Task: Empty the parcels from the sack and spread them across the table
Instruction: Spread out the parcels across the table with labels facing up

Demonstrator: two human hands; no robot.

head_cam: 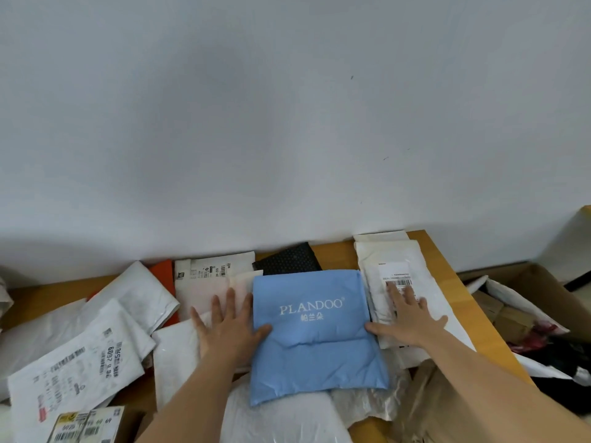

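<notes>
A light blue parcel (315, 340) marked PLANDOO lies in the middle of the wooden table (441, 251), on top of other white parcels. My left hand (228, 327) rests flat beside its left edge, fingers spread, thumb touching the blue parcel. At the right edge my right hand (407, 318) lies flat on a white parcel with a barcode label (393, 276), thumb against the blue one. Several white mailers (80, 350) cover the table's left half. No sack is clearly in view.
An orange parcel (164, 273) and a black dotted parcel (289, 259) lie at the back by the white wall. A cardboard box (524, 279) with mixed items stands to the right of the table. A brown paper parcel (441, 407) sits at the near right edge.
</notes>
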